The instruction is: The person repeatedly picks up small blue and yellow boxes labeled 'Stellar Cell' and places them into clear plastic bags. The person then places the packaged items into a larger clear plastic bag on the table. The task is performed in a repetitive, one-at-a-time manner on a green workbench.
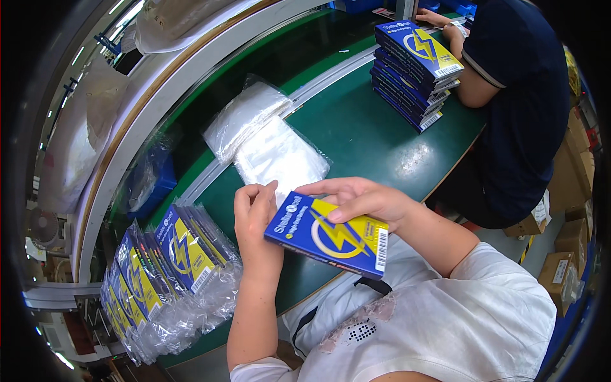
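Gripping a blue-and-yellow box [326, 237] was the right hand [375, 200]. The left hand [256, 213] curled beside it (hold unclear).

Packing workshop: green workbench [356, 149], stack of identical boxes [414, 73], bagged boxes [184, 251], clear plastic bags [280, 156], 1 co-worker [525, 95], cardboard cartons [555, 277] behind.

Right hand [369, 200] gripping blue-yellow box [326, 234], thumb on its front. Left hand [256, 209], fingers curled, just left of box; contact unclear. Clear plastic bags [280, 153], two overlapping piles, beyond box on green table [363, 149]. Bagged boxes [184, 250] left of box. Box stack [417, 67] beyond box, to right; co-worker [525, 114] farther right.
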{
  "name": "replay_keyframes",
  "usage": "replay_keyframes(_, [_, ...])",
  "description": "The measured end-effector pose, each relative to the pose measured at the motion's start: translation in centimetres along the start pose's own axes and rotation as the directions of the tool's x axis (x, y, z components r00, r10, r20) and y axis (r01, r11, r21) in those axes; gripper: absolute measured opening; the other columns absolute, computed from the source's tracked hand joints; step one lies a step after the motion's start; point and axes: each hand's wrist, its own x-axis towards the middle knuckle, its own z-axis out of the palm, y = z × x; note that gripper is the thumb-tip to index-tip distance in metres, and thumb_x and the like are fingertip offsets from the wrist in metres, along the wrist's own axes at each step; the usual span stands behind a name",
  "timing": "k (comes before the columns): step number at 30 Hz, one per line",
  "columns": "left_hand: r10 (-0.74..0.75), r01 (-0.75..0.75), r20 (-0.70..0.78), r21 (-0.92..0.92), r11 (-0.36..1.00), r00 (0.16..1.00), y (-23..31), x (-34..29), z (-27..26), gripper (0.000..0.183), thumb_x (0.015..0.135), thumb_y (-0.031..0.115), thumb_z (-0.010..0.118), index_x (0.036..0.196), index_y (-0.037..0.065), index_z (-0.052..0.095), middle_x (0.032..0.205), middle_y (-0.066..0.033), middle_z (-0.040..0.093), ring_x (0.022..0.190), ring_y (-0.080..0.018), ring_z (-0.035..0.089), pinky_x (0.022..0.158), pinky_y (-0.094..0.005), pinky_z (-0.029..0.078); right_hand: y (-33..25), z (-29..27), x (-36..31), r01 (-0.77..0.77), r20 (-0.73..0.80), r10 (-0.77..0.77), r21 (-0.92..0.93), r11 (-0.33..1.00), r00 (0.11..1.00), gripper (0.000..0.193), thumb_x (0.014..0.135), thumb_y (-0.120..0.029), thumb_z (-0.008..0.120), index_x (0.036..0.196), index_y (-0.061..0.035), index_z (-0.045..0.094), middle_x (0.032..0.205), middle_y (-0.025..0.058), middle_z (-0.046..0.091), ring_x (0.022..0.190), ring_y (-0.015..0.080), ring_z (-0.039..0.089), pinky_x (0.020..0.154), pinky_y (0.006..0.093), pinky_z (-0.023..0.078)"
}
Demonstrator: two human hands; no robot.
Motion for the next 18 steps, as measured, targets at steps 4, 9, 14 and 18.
replay_keyframes(4, [-0.025, 0.024, -0.002, -0.107, 0.994, 1.0, -0.4, 0.5, -0.4, 0.021, 0.077, -0.007, 0.062, 0.097, -0.001, 0.066, 0.086, -0.0118, 0.055, 0.079, -0.0249, 0.06, 0.071, -0.0322, 0.049, 0.0, -0.5, 2.1, -0.028, -0.019, 0.028, -0.012, 1.0, 0.999, 0.066, 0.083, -0.003, 0.065, 0.139, 0.0075, 0.032, 0.115, 0.0206, 0.061, 0.098, 0.021, 0.066, 0.085, 0.0312, 0.054])
replay_keyframes(9, [-0.379, 0.349, -0.017, -0.359, 0.866, 0.925, -1.4, 0.3, -0.3, 0.011, 0.082, 0.0, 0.065, 0.093, -0.004, 0.066, 0.088, -0.0088, 0.06, 0.076, -0.0145, 0.061, 0.07, -0.025, 0.05, -1.2, -1.3, 1.4, -0.025, -0.072, 0.015, -0.14, 0.99, 0.997, 0.062, 0.082, -0.002, 0.064, 0.137, 0.0065, 0.038, 0.117, 0.0174, 0.062, 0.099, 0.0203, 0.065, 0.086, 0.0309, 0.053])
replay_keyframes(14, [-0.431, 0.427, 0.063, -0.321, 0.845, 0.9, -0.9, 0.4, -0.5, 0.011, 0.086, 0.001, 0.062, 0.095, -0.004, 0.065, 0.088, -0.0042, 0.063, 0.077, -0.0089, 0.061, 0.07, -0.0213, 0.049, -1.3, -1.7, 0.6, -0.001, -0.135, -0.046, -0.33, 0.944, 0.99, 0.062, 0.084, 0.001, 0.06, 0.139, 0.0094, 0.032, 0.126, 0.02, 0.055, 0.107, 0.0199, 0.061, 0.09, 0.0298, 0.05])
replay_keyframes(18, [-0.352, 0.366, 0.111, -0.173, 0.914, 0.93, -0.4, 0.7, -1.1, 0.013, 0.083, -0.002, 0.061, 0.096, -0.004, 0.064, 0.088, -0.0061, 0.062, 0.075, -0.0103, 0.061, 0.069, -0.0218, 0.049, -1.0, -1.3, 1.4, 0.077, -0.201, -0.17, -0.401, 0.913, 0.965, 0.064, 0.083, 0.001, 0.063, 0.139, 0.0078, 0.033, 0.118, 0.0168, 0.059, 0.102, 0.0183, 0.062, 0.086, 0.0293, 0.052])
